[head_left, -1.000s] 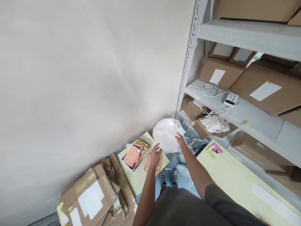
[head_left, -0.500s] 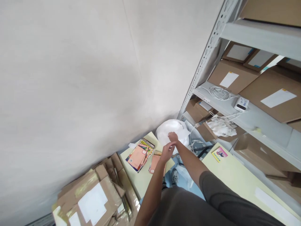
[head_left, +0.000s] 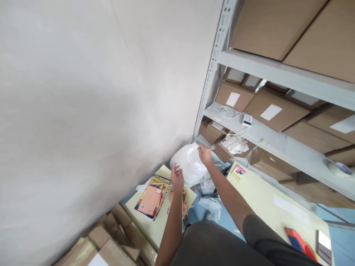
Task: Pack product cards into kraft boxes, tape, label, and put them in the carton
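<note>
A bulging white plastic bag (head_left: 189, 162) stands in the corner by the wall, beyond the small cream table (head_left: 146, 231). My right hand (head_left: 204, 153) has its fingers closed on the bag's upper right edge. At the bag's lower left, my left hand (head_left: 177, 177) has its fingers spread, with nothing seen in them; whether they touch the plastic I cannot tell. Below it on the table lies a pile of pink-covered booklets (head_left: 151, 199). A second, smaller booklet pile (head_left: 184, 203) is partly hidden behind my left forearm.
Flattened cardboard boxes (head_left: 111, 240) are stacked at the lower left. On the right, a metal shelf (head_left: 263, 129) holds cartons, a white cable (head_left: 229, 112) and a tape roll (head_left: 340, 169). A longer cream table (head_left: 257, 192) bears a pink-and-yellow card (head_left: 239, 172).
My hands have moved apart: the right one now grips the bag's edge, while the left has opened out at its lower left. The view has swung to the right.
</note>
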Available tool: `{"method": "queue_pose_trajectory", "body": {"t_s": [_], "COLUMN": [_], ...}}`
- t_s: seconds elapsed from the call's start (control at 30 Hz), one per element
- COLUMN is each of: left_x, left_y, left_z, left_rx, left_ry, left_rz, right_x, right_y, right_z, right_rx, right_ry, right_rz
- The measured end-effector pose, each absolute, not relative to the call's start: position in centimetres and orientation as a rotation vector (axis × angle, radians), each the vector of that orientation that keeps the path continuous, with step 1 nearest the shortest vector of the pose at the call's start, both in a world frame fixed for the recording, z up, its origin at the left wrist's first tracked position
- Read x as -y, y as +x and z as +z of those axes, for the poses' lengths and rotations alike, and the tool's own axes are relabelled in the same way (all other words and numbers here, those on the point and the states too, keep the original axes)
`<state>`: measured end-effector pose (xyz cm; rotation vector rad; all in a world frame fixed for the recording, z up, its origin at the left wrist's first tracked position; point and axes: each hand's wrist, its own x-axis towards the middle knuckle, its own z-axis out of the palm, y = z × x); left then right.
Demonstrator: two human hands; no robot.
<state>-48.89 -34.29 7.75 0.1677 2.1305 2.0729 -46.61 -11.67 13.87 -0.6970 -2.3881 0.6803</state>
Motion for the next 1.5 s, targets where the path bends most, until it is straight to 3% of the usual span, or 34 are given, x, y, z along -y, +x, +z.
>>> {"method": "queue_pose_trajectory", "body": {"t_s": [0.17, 0.33, 0.53, 0.67, 0.87, 1.07, 1.17, 1.33, 1.5], "left_x": [31.5, 27.6, 22.3, 18.8, 12.7, 8.4, 7.5, 7.2, 6.3], "left_y": [-48.1, -47.0, -41.0, -34.4, -24.6, -16.9, -15.9, -20.1, -25.4], "left_z": [9.9, 12.3, 14.9, 14.3, 11.8, 10.5, 10.2, 9.2, 9.0], "left_rx": [-2.128, -2.162, -2.259, -2.273, -1.912, -1.705, -1.730, -1.863, -1.868], "left_ry": [0.355, 0.559, 0.960, 1.187, 1.129, 1.152, 1.152, 1.218, 1.408], "left_rz": [2.007, 1.946, 1.902, 1.774, 1.411, 1.309, 1.289, 1.180, 1.140], "right_x": [9.8, 8.1, 6.3, 4.5, 0.8, -1.1, -1.8, -3.8, -6.0], "right_y": [-42.9, -35.8, -23.6, -14.6, 1.3, 14.3, 16.7, 17.2, 15.7], "right_z": [18.6, 19.8, 16.5, 13.4, 9.9, 8.0, 7.4, 6.6, 6.1], "right_rx": [2.157, 2.231, 2.460, 2.399, 1.927, 1.616, 1.560, 1.432, 1.729], "right_ry": [-0.699, -0.588, -0.664, -0.784, -1.161, -1.558, -1.658, -1.697, -1.720], "right_rz": [0.667, 0.666, 0.591, 0.627, 0.608, 0.444, 0.532, 0.984, 1.154]}}
